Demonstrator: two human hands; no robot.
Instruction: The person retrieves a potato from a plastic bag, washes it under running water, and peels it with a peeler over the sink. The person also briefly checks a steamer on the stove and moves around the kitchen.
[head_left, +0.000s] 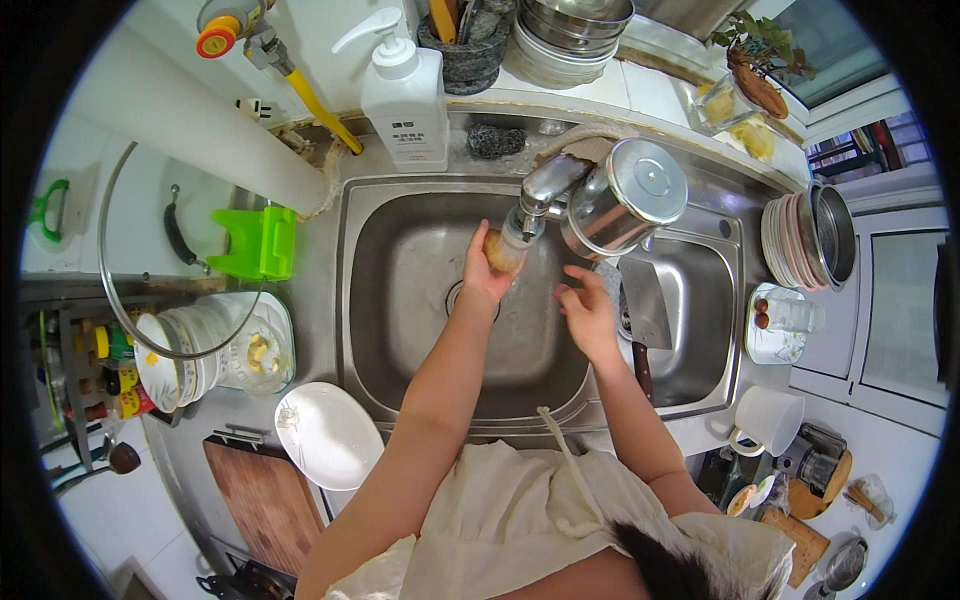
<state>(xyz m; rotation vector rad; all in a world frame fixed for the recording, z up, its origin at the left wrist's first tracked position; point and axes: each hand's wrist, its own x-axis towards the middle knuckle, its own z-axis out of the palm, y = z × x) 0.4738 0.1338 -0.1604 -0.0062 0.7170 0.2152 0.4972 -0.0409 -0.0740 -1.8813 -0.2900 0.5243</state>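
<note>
My left hand (482, 276) cups a round, yellow-brown vegetable (499, 252), apparently a potato, over the large steel sink basin (405, 322). Directly above it is the metal faucet (546, 184), whose translucent outlet partly covers the vegetable. A shiny cylindrical water filter (630, 191) is attached to the faucet's right side. Below that filter hovers my right hand (591, 313), fingers bent and apart, holding nothing. Just right of this hand, a cleaver (646, 304) lies over the smaller basin (701, 322), its dark handle towards me and partly behind my forearm.
A white pump bottle (405, 105) and a dark scouring pad (496, 141) stand behind the sink. To the left are a green plastic holder (259, 244), a glass lid (105, 225) and a white oval plate (330, 435). Stacked bowls (795, 236) and a white mug (769, 420) line the right side.
</note>
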